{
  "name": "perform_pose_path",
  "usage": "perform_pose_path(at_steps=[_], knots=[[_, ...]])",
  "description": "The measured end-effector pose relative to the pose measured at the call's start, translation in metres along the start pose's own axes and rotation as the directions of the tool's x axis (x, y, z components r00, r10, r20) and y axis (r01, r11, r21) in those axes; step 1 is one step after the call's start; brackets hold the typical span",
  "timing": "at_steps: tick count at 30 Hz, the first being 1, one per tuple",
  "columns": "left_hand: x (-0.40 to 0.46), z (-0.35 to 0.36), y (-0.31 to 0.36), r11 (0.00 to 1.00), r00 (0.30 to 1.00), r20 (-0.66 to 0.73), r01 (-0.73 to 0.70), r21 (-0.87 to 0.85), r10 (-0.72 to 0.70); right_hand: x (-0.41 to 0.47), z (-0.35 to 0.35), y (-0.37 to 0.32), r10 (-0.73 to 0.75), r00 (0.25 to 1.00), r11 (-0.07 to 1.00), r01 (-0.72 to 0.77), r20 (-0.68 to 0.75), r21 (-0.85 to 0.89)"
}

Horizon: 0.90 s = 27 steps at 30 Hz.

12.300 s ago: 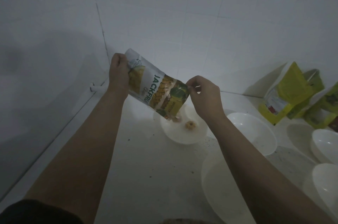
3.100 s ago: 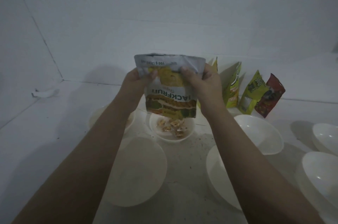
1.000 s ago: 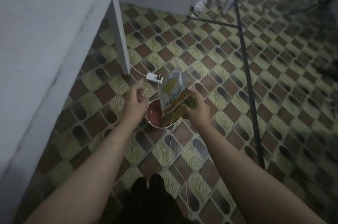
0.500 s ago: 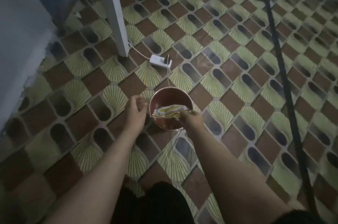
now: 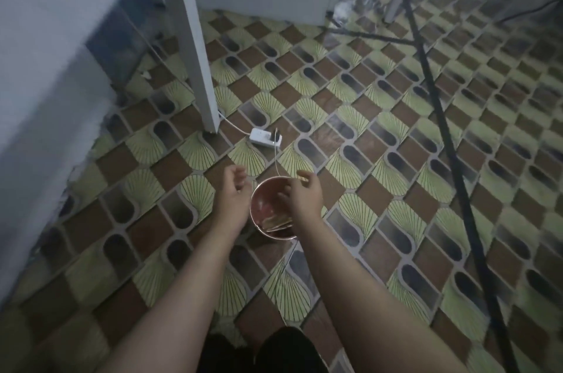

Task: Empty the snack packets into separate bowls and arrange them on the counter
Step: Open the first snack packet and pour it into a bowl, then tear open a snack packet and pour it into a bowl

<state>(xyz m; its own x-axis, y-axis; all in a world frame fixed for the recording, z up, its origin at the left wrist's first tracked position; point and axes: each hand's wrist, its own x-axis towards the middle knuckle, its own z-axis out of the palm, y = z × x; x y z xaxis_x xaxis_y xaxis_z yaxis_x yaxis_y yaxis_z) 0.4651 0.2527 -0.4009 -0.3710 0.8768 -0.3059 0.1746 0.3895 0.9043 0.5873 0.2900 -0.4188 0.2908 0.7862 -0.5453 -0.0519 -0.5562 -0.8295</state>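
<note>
Since a moment ago our right hand (image 5: 300, 197) has released the yellow jackfruit snack packet (image 5: 277, 222), now lying inside the round red bin (image 5: 268, 229) at lower centre. Both hands hover loosely curled, empty; our left hand (image 5: 233, 194) beside the rim. A white power strip (image 5: 265, 138) lies above; our right wrist hides part of the packet.

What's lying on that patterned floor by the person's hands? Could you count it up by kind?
Red bin: 1
Snack packet, inside the bin: 1
White power strip: 1
Thin white cable: 1
Total: 4
</note>
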Motion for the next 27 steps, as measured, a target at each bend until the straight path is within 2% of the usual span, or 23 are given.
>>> perform_pose_path(at_steps=[3,8,13,16,21,27], knots=[[-0.032,-0.035,0.077,0.998,0.999,-0.015,-0.043,-0.042,0.042,-0.072,-0.008,-0.080,-0.190,0.979,0.981,0.193,0.076,-0.028],[-0.091,-0.096,0.197,0.979,0.976,-0.134,-0.184,-0.088,0.171,-0.182,-0.011,-0.188,-0.374,0.887,0.924,0.382,0.272,0.028],[-0.139,-0.165,0.276,0.930,0.878,-0.363,-0.360,-0.072,0.311,-0.264,0.005,-0.260,-0.532,0.728,0.833,0.542,0.433,0.111],[-0.172,-0.218,0.295,0.916,0.802,-0.499,-0.399,-0.041,0.327,-0.310,0.029,-0.282,-0.602,0.593,0.760,0.631,0.534,0.156],[-0.231,-0.320,0.282,0.914,0.618,-0.733,-0.406,0.013,0.285,-0.397,0.091,-0.278,-0.581,0.355,0.712,0.657,0.732,0.247],[-0.314,-0.421,0.234,0.904,0.266,-0.941,-0.420,0.081,0.208,-0.502,0.157,-0.239,-0.496,0.100,0.707,0.623,0.863,0.334]])
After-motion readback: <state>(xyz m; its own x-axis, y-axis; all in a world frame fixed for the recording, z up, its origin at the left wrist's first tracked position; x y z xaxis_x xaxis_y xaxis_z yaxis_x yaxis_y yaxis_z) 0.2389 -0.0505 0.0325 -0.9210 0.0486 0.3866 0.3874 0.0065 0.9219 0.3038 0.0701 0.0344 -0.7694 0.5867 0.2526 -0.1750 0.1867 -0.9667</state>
